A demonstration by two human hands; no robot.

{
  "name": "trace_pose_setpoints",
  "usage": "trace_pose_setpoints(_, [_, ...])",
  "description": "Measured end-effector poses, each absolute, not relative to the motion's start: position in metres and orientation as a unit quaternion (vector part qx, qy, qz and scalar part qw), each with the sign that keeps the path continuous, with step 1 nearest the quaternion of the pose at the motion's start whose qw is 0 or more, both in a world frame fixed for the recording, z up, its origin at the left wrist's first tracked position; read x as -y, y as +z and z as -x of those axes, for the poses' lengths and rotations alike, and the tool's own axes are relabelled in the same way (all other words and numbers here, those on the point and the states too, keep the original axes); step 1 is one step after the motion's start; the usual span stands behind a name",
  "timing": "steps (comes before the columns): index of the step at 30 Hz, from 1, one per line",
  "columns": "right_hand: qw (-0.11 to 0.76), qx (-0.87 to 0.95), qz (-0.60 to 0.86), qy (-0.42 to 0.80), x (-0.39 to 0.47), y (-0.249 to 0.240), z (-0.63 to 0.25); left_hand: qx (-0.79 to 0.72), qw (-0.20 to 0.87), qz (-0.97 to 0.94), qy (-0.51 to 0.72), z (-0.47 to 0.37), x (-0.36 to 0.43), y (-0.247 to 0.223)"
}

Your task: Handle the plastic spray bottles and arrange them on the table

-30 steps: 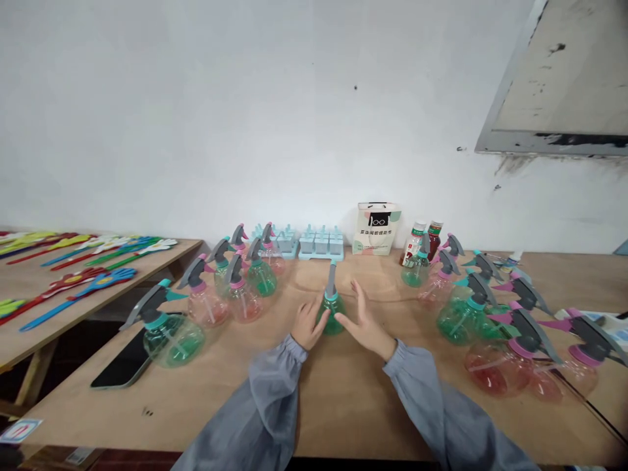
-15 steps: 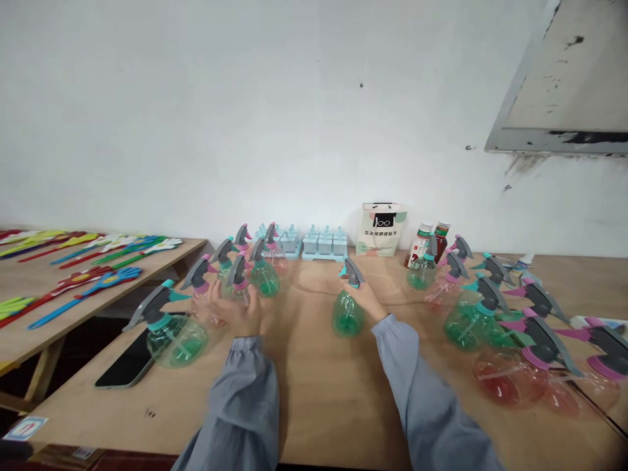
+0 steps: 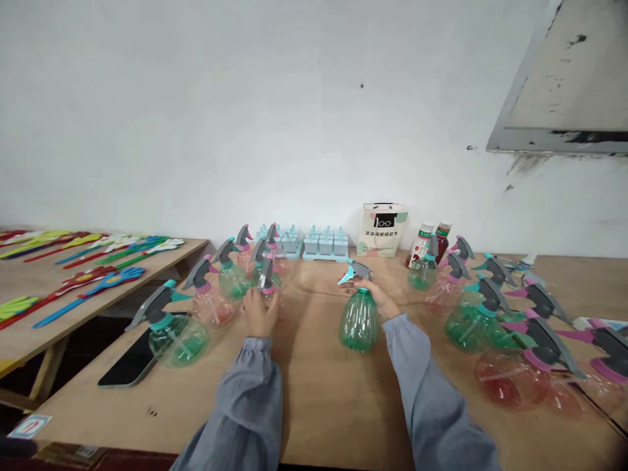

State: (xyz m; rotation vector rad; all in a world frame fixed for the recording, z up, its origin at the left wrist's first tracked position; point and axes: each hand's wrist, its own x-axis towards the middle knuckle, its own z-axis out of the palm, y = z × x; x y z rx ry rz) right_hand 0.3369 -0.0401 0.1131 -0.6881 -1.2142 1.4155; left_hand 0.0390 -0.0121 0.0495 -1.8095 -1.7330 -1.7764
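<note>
My right hand is closed round the neck of a green spray bottle, whose grey and turquoise trigger head points left. The bottle is a ribbed clear green one, near the middle of the table. My left hand is wrapped round a spray bottle with a pink collar and grey head; its body is mostly hidden by the fingers. Just left of that hand stand a pink spray bottle and a green one. A larger round green spray bottle is closer to me.
Several green and pink spray bottles crowd the right side. Along the wall are pale blue ice-pop moulds, a paper bag and two drink bottles. A phone lies at left; colourful hand-shaped clappers cover another table.
My left hand has closed round the pink-collared bottle and shifted it right. The green bottle in my right hand has come nearer and slightly right, its head turned to the left.
</note>
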Motion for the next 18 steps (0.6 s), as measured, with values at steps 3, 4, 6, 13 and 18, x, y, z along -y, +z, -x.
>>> trace_pose_setpoints(3, [0.536,0.513,0.285,0.607,0.039,0.111,-0.337,0.52,-0.001,0.618,-0.59,-0.066,0.019,0.042])
trace_pose_setpoints(4, [0.528,0.515,0.283,0.613,0.038,0.11,-0.337,0.5,-0.014,0.632,-0.592,-0.073,0.021,0.041])
trace_pose_setpoints(6, [0.513,0.52,0.273,0.626,0.037,0.108,-0.336,0.478,-0.029,0.648,-0.592,-0.083,0.024,0.038])
trace_pose_setpoints(13, [0.506,0.543,0.265,0.616,0.04,0.113,-0.331,0.466,-0.038,0.665,-0.583,-0.083,0.023,0.034])
trace_pose_setpoints(18, [0.499,0.556,0.268,0.608,0.045,0.119,-0.328,0.467,-0.034,0.667,-0.579,-0.083,0.023,0.034])
